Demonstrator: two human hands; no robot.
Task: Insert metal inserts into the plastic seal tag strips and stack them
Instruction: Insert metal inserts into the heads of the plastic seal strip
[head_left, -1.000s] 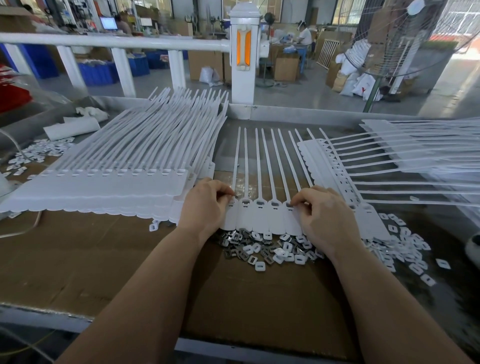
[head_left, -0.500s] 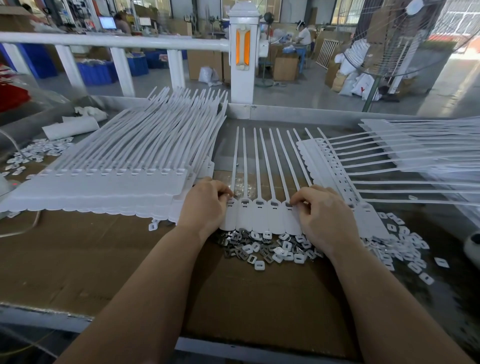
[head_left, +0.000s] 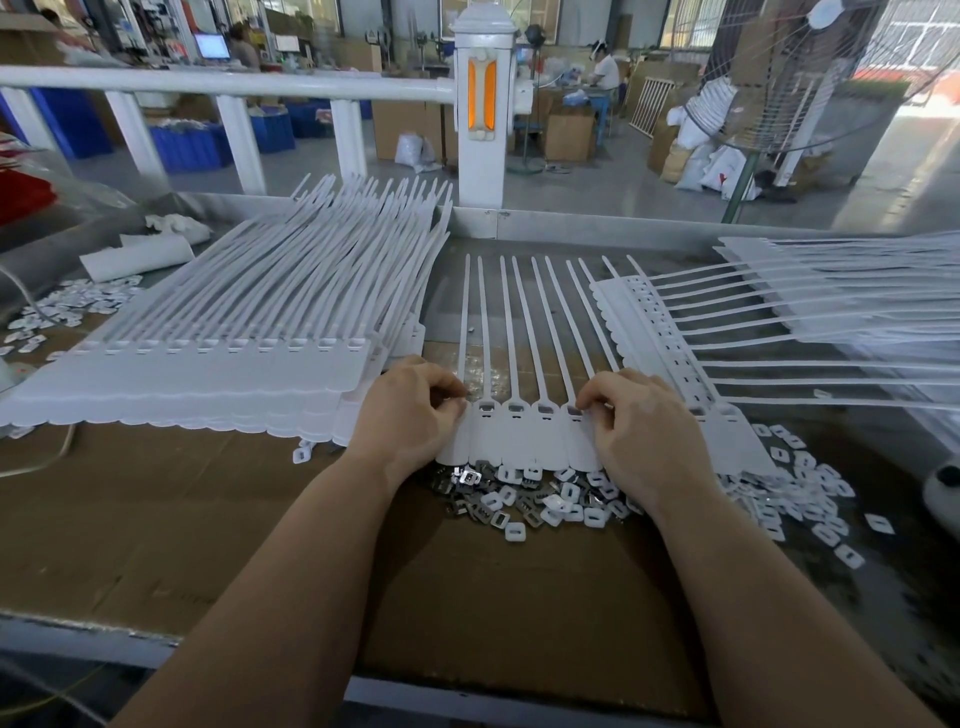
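A white seal tag strip lies flat in front of me, its thin tails pointing away. My left hand pinches the strip's left end with curled fingers. My right hand pinches its right end near a slot. A pile of small metal inserts and white caps lies just below the strip, between my wrists. A tall stack of strips sits to the left. Another stack of strips fans out to the right.
Brown cardboard covers the table. Loose white caps are scattered at the right, more at the far left beside a paper roll. A white railing post stands behind the table.
Both hands stay on the strip's ends. Their fingers shift slightly at the slots; the strip itself has not moved.
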